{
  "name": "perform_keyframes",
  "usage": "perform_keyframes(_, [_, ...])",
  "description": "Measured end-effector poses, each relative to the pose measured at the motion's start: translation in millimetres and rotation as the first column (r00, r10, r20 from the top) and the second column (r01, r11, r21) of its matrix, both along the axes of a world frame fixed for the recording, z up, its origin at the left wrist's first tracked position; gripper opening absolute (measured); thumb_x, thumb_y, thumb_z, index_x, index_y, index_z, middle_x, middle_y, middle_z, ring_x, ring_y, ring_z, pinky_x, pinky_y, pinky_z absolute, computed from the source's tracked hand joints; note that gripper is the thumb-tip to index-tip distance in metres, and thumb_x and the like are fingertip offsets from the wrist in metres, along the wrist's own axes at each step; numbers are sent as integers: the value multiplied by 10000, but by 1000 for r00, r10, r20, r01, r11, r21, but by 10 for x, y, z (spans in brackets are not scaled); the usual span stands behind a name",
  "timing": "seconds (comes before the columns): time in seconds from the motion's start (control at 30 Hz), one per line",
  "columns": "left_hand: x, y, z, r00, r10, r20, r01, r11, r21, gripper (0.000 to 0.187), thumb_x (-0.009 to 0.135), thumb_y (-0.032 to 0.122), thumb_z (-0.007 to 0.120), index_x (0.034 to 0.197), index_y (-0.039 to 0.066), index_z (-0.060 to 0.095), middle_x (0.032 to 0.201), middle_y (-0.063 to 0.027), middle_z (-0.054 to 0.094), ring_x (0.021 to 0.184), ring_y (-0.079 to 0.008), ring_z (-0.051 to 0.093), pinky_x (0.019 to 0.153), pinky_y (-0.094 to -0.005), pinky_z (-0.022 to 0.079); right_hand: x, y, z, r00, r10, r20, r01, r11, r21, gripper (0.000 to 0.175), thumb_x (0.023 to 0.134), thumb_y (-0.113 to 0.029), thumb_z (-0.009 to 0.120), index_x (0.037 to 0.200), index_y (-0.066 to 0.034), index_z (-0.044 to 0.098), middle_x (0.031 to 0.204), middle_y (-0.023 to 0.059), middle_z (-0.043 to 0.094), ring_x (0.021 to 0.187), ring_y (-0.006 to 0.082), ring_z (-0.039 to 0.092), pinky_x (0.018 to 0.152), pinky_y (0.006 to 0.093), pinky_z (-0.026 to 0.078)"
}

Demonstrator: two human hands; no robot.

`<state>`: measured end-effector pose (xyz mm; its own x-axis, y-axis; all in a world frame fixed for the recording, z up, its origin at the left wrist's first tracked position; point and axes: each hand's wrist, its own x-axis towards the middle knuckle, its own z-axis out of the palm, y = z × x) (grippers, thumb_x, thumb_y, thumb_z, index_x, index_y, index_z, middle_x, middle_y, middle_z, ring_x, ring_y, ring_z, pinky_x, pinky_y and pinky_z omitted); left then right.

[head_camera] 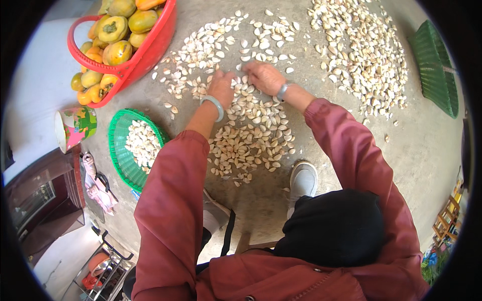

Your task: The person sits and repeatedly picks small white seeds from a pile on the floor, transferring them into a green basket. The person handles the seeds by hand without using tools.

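Observation:
Garlic cloves (246, 145) are spread over the concrete floor in front of me, thickest between my feet. My left hand (221, 88), wearing a pale bangle (215, 105), reaches down at the upper left edge of this spread. To its right, my right hand (265, 78) with a metal-banded wristwatch (282, 91) has its fingers bent low beside several cloves. Blur and the downward angle hide whether either hand pinches a clove. Just beyond the hands lie looser groups of garlic cloves (203, 45). A green woven plastic basket (117, 150) on the left contains more cloves.
A red plastic basket (150, 52) of yellow-green fruits (113, 28) stands at upper left, near a colourful paper tub (77, 126). A larger garlic bed (361, 56) covers the floor at upper right, beside a dark green basket (433, 69). My grey shoe (304, 178) is close to the cloves.

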<state>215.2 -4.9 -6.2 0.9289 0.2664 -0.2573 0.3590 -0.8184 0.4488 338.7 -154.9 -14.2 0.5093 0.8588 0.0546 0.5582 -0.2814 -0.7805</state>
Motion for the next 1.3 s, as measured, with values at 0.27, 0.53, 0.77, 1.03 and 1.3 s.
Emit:
perform_keyframes(0.27, [-58,-82,-53,992,96,83,-93,995,-35,421,738,-64,619,1140,50,572,1069,-177,500,999,-361,545,853,-404,468,-95,300,-41,968,226,107,-185,935,-302,310,768,-126,691,1053,-60,588,1048,148,564,995,331,596,826,397,510])
perform_keyframes(0.53, [-58,-206,-249,963,254,92,-228,947,-226,370,756,-87,615,1107,29,621,969,-107,562,780,-224,600,708,-308,513,-190,151,-131,990,103,-100,-114,988,-109,331,750,-95,684,1067,-52,599,1060,174,563,977,342,600,823,400,507])
perform_keyframes(0.77, [-111,-255,-101,784,522,-337,-501,211,-839,274,879,118,567,1132,18,589,1036,-72,589,832,-203,599,734,-333,514,-207,0,188,945,8,-327,-73,980,-184,331,755,-131,682,1063,-21,632,1006,221,636,941,371,623,841,405,505])
perform_keyframes(1.03, [-307,-469,217,651,523,-550,-257,-530,-808,314,940,283,527,1138,40,538,974,-99,573,868,-203,570,670,-268,470,-177,-131,779,890,236,-391,-302,946,-117,322,878,-124,611,1186,-30,606,1035,196,672,913,236,679,784,331,537])
perform_keyframes(1.3, [-776,-312,181,663,443,-604,-343,-538,-770,226,965,270,562,919,52,522,597,40,332,519,-86,320,444,-220,268,128,-312,508,939,-95,-329,2,962,-271,242,855,-87,594,1079,-28,664,919,142,688,811,178,682,727,316,542])
